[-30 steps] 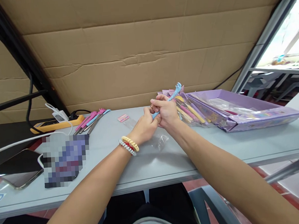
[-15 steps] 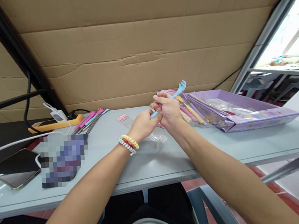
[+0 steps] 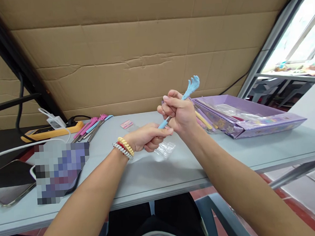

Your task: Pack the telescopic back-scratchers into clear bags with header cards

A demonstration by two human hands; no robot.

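A light-blue back scratcher (image 3: 192,87) with a hand-shaped head slants up to the right between my two hands. My left hand (image 3: 150,136) is wrapped around its blue handle end. Higher up, my right hand (image 3: 180,111) closes around the part below the head; a short bit of metal rod shows between the hands. A clear plastic wrapper (image 3: 165,150) lies on the table under my hands. Beside my left hand is a small pink label card (image 3: 126,124). Several pink and blue back scratchers with metal rods (image 3: 94,126) lie together at the left.
An open purple box (image 3: 265,127) stands at the right, with clear plastic inside. Bagged yellow and purple sticks (image 3: 205,121) lie beside it. At the left are a yellow power strip (image 3: 51,132), a white cable (image 3: 20,150) and a dark phone (image 3: 10,182). Cardboard (image 3: 147,43) rises behind the table.
My hands have moved apart along the back scratcher, and metal rod now shows between them. My right hand and the scratcher's head are slightly higher; my left hand is lower and further left.
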